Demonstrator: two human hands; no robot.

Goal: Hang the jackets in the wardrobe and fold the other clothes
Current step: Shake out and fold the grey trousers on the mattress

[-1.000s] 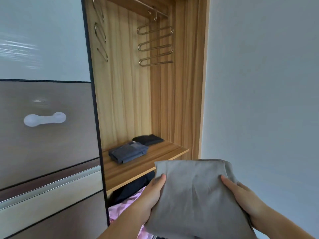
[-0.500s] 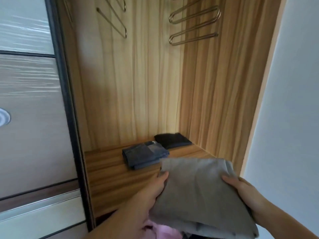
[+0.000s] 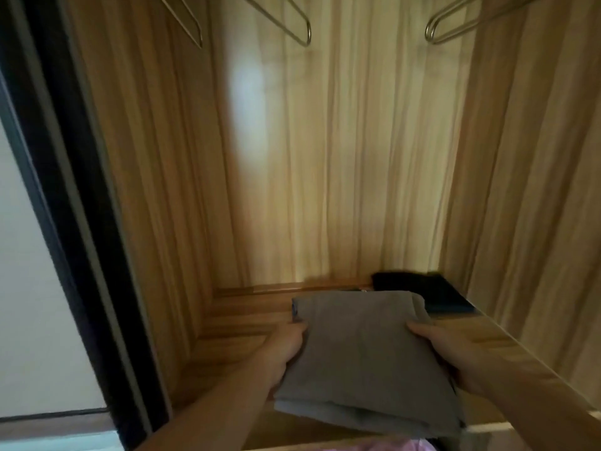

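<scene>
Grey folded garment [image 3: 364, 353]: held flat between both hands over the wooden shelf [image 3: 234, 323], inside the wardrobe; far edge reaches toward the back wall, near edge hangs past the shelf front.
Left hand [image 3: 286, 349]: grips the garment's left edge, thumb on top, fingers hidden under the cloth.
Right hand [image 3: 455, 349]: grips the right edge, thumb on top of the cloth, fingers tucked below, out of sight.
Contact with shelf: cannot tell if the garment rests on the shelf or is just above it.
Dark folded clothes [image 3: 419, 289]: back right corner of the shelf, just behind the grey garment, black piece with a dark blue edge showing at the right.
Thing under far edge: a sliver of something dark blue shows at the garment's far left corner, too little visible to tell what.
Metal hangers [image 3: 292, 24]: hang at the top, bare wire loops, well above the shelf.
Wardrobe [image 3: 341, 157]: wood-grain back and side walls, dark door frame [image 3: 74, 222] at left.
Pink cloth [image 3: 396, 445]: bottom edge, below the shelf front.
</scene>
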